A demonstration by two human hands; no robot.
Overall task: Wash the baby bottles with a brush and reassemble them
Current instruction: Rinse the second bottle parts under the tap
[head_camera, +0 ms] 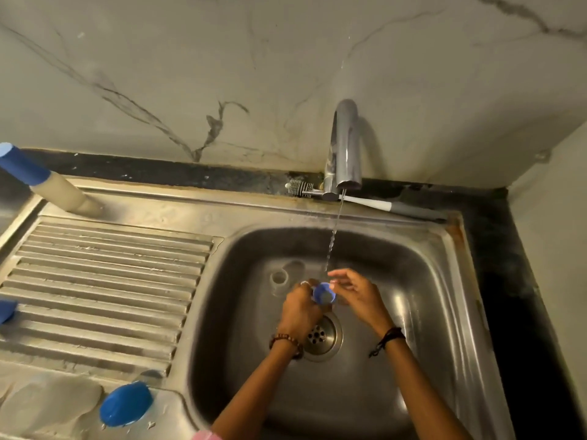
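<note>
Far left: I see a blue-capped bottle point(41, 182) standing at the back-left corner of the drainboard point(104, 281), cloudy body, w/ a blue piece point(7, 310) cut off at the frame edge lower down.
Front left: blue cap point(126, 404) lying on the sink's front ledge, just beside the basin point(428, 281) corner.
Left hand: my left hand point(300, 308) is over the drain point(320, 336), fingers curled round a small blue cup-shaped part point(324, 293), open side facing up twd me.
Water: thin stream from the tap point(344, 147) falls just beside the part, btwn both hands.
Right hand: right hand point(357, 293) fingers relaxed, spread, holding nothing; fingertips near the part's rim, can't tell if touching.
Back ledge: bottle brush point(317, 189) lies behind the tap, handle running right.
</note>
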